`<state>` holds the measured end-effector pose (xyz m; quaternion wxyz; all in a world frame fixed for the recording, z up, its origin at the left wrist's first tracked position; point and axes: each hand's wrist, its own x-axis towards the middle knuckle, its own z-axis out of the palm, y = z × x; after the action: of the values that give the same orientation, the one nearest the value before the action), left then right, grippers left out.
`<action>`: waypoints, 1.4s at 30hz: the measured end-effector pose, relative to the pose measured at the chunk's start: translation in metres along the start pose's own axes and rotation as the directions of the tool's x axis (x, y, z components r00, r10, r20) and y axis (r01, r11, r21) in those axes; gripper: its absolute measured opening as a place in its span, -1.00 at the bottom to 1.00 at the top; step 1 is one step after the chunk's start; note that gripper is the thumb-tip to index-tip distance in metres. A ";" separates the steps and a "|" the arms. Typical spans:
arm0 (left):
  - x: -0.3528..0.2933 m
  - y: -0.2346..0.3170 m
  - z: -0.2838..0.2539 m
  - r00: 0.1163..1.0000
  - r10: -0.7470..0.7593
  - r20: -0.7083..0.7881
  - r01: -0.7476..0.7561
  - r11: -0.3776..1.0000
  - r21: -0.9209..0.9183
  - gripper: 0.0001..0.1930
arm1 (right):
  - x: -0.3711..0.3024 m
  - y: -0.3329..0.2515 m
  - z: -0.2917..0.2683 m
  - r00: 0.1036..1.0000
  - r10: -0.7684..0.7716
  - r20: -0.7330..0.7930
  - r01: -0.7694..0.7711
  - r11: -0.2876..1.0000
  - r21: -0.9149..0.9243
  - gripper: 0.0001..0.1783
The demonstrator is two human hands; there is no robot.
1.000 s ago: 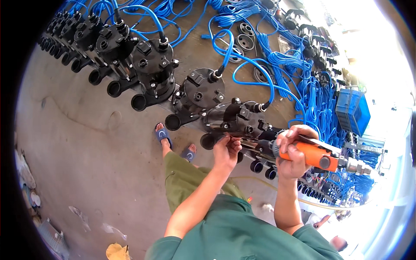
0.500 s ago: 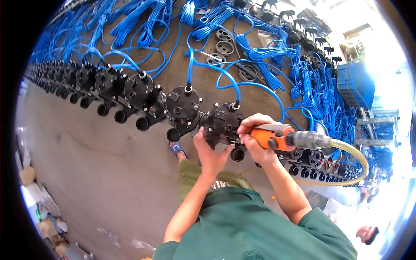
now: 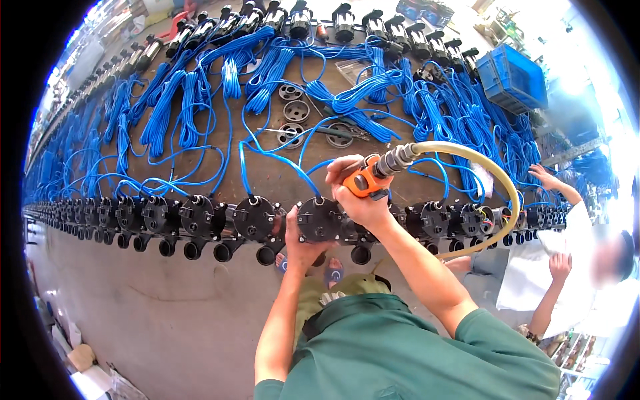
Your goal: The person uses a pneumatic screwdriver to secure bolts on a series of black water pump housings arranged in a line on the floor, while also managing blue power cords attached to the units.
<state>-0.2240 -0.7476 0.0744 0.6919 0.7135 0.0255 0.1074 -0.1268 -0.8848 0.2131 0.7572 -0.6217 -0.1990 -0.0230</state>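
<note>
My right hand (image 3: 359,195) is wrapped around an orange air tool (image 3: 365,179), which has a grey metal coupling (image 3: 398,159) and a pale yellow hose (image 3: 497,168). Its working tip is hidden behind my hand, near the right side of a round black pump-like housing (image 3: 319,221). My left hand (image 3: 300,245) grips that housing at its left side and from below. A blue cable (image 3: 285,162) runs out of the top of the housing. Directly to the left stands a similar black housing (image 3: 255,221), with a short black pipe mouth (image 3: 267,255) below.
A long row of black housings (image 3: 157,217) lines the table's near edge. Bundled blue cables (image 3: 190,107) and metal handwheels (image 3: 293,110) lie on the brown tabletop (image 3: 220,120). A blue crate (image 3: 510,80) sits far right. At right, a person in white (image 3: 543,277) reaches toward the row.
My view has shifted, showing more of the table's far side and the person at right. My right hand has turned the air tool so its hose end points more upward.
</note>
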 end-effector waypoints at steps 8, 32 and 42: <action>0.017 0.004 -0.007 0.975 0.221 -0.019 -0.213 0.954 0.210 0.19 | 0.008 0.007 0.006 0.999 0.020 -0.028 -0.022 0.997 -0.080 -0.65; 0.005 -0.026 -0.023 0.985 -0.023 0.172 0.037 0.996 -0.077 -0.08 | -0.043 -0.012 0.091 0.972 0.079 0.221 -0.041 0.985 -0.169 -0.61; 0.010 -0.035 -0.024 0.978 0.137 0.154 -0.135 0.991 -0.027 0.06 | -0.039 -0.020 0.096 0.973 0.207 0.101 -0.192 0.972 -0.138 -0.60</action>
<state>-0.2152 -0.7206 0.0413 0.6887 0.7141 -0.0783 0.0985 -0.1943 -0.8064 0.2334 0.7018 -0.6858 -0.1768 0.0766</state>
